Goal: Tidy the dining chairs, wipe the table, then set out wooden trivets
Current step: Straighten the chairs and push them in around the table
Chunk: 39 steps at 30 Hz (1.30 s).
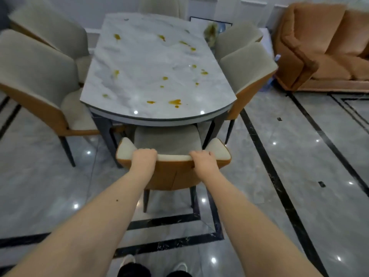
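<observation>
A dining chair (173, 176) with a grey seat and an orange back stands at the near end of the table, its seat partly under the top. My left hand (144, 156) grips the top edge of its backrest left of centre. My right hand (202, 159) grips the same edge right of centre, fingers curled over it. The white marble table (139, 62) carries several orange-yellow stains (175, 102) across its top. No trivets or cloth show clearly; a blurred yellowish thing (210, 33) lies at the table's far right edge.
Two grey-and-orange chairs (40, 76) stand along the left side of the table, and two more chairs (247, 64) stand along the right. An orange sofa (323, 47) sits at the right rear. The glossy tiled floor (299, 176) has black inlay lines.
</observation>
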Motion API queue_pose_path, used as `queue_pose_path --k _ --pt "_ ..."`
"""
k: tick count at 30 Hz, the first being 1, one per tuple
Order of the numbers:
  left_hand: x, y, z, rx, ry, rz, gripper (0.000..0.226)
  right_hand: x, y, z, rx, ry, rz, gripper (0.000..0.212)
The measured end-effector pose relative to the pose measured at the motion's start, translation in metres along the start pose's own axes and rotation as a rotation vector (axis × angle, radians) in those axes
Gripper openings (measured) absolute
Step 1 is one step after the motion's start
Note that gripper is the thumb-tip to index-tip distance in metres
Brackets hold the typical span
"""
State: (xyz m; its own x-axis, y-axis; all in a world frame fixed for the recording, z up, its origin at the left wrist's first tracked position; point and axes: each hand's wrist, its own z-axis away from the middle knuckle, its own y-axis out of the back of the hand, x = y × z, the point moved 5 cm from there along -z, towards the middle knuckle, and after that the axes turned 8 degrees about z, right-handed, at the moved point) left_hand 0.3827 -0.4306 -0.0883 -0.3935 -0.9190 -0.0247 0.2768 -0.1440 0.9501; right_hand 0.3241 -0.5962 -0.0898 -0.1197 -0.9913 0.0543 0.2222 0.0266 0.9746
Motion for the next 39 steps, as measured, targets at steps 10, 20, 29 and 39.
queue_pose_path --k 10,20,29,39 --pt "-0.002 -0.004 0.004 0.100 0.035 -0.047 0.018 0.008 -0.002 0.000 -0.049 0.017 -0.011 0.041" --pt "-0.004 -0.005 0.015 0.130 0.001 0.002 0.020 0.005 0.000 0.003 -0.124 -0.015 -0.008 0.044" --pt "0.000 -0.003 0.012 0.170 -0.004 0.063 0.019 0.010 -0.002 -0.016 -0.208 -0.037 0.042 0.032" --pt "0.000 -0.001 0.005 0.174 -0.011 0.059 0.018 0.014 -0.003 -0.027 -0.203 -0.020 0.071 0.032"
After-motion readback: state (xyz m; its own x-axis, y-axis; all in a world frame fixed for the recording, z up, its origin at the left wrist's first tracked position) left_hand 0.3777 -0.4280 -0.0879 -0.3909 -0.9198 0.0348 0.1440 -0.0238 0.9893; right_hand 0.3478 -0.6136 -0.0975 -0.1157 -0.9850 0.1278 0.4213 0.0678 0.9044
